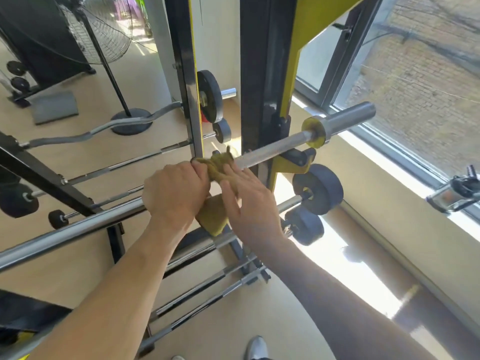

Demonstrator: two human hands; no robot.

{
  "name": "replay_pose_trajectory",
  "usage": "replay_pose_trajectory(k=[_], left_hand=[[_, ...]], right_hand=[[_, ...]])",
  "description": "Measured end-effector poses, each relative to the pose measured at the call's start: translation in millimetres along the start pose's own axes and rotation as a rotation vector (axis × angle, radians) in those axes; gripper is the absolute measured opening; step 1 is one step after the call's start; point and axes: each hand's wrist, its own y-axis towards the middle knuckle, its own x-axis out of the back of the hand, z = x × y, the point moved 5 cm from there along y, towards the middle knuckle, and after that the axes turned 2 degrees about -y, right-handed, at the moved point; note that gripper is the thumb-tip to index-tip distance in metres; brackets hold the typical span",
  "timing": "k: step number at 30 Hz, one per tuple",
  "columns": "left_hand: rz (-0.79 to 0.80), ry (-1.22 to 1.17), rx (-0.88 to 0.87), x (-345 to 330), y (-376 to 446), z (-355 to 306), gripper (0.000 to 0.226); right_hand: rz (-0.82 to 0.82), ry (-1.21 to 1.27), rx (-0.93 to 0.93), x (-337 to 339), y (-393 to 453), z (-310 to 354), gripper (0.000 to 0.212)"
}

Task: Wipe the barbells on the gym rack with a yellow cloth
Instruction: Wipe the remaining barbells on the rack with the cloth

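A long steel barbell [275,148] lies across the black and yellow rack [259,74], running from lower left to upper right. A yellow cloth [217,165] is wrapped around the bar near the rack upright, and one end hangs below the bar. My left hand [176,190] is closed around the bar and the cloth. My right hand [246,201] rests on the cloth from the right with its fingers spread. Several thinner barbells [130,162] sit on lower rack pegs.
Black weight plates [319,189] hang on bars at right. A curl bar [104,127] and a standing fan [104,29] are at left. A window [415,74] runs along the right wall. Shoes show at the bottom edge.
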Motion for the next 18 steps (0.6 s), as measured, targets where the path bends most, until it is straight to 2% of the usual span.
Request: replay_pose_trajectory(k=[2, 4, 6, 7, 8, 10, 12, 14, 16, 18], left_hand=[[-0.036, -0.080, 0.024, 4.7, 0.0, 1.6, 0.044], [-0.242, -0.298, -0.034, 19.8, -4.9, 2.8, 0.023], [-0.493, -0.539, -0.211, 34.4, -25.0, 0.8, 0.015], [-0.510, -0.628, -0.311, 33.1, -40.4, -2.2, 0.017], [-0.430, -0.684, -0.386, 23.7, -57.2, -5.7, 0.018], [-0.127, -0.687, -0.407, -14.4, -90.2, -4.4, 0.016], [0.172, -0.591, -0.200, -66.6, -117.2, 18.9, 0.005], [0.360, -0.473, 0.056, -109.9, -139.0, 58.4, 0.014], [0.475, -0.384, 0.240, -135.5, -154.3, 94.4, 0.023], [0.566, -0.295, 0.325, -152.5, -160.6, 117.1, 0.020]], right_hand=[[-0.012, 0.309, -0.267, -0.1, -22.1, -17.7, 0.033], [-0.024, 0.444, -0.532, -9.5, -44.3, -46.4, 0.038], [-0.017, 0.510, -0.773, -21.7, -65.4, -81.9, 0.039], [0.003, 0.537, -0.885, -29.0, -74.4, -100.6, 0.036], [0.038, 0.547, -0.975, -36.5, -83.0, -118.2, 0.034], [0.120, 0.535, -1.101, -47.6, -96.5, -147.2, 0.034], [0.159, 0.523, -1.151, -54.0, -100.7, -170.0, 0.048], [0.143, 0.560, -1.162, -51.5, -92.1, -176.7, 0.048], [0.155, 0.606, -1.036, -50.4, -75.6, -173.5, 0.032], [0.315, 0.535, -0.763, -63.9, -59.0, -162.8, 0.026]])
